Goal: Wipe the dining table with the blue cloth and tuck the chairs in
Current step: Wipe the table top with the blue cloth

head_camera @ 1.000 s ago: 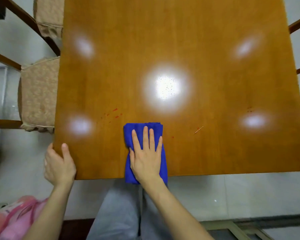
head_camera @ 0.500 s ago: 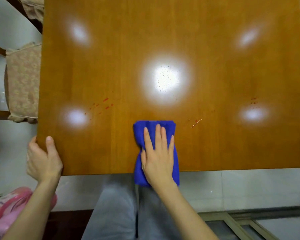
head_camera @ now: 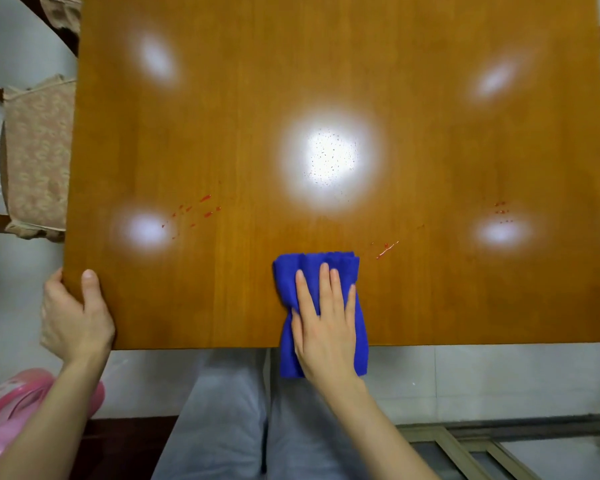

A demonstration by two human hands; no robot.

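Cloth: blue cloth (head_camera: pixel 288 282) overhangs the table (head_camera: pixel 222 98) at its near edge.
Pressing: your right hand (head_camera: pixel 326 327) — fingers straight, together, flat on it.
Bracing: your left hand (head_camera: pixel 73 313) grips the near-left corner.
Remaining: 3 red spatters (head_camera: pixel 201 206) — left chair (head_camera: pixel 35 161) looks untucked.

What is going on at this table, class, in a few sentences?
A person's right hand presses a folded blue cloth flat on the near edge of the orange-brown wooden table. The left hand grips the near left corner. Some red specks left of the cloth and a red streak just right of it are not yet wiped. A beige cushioned chair sticks out on the left.
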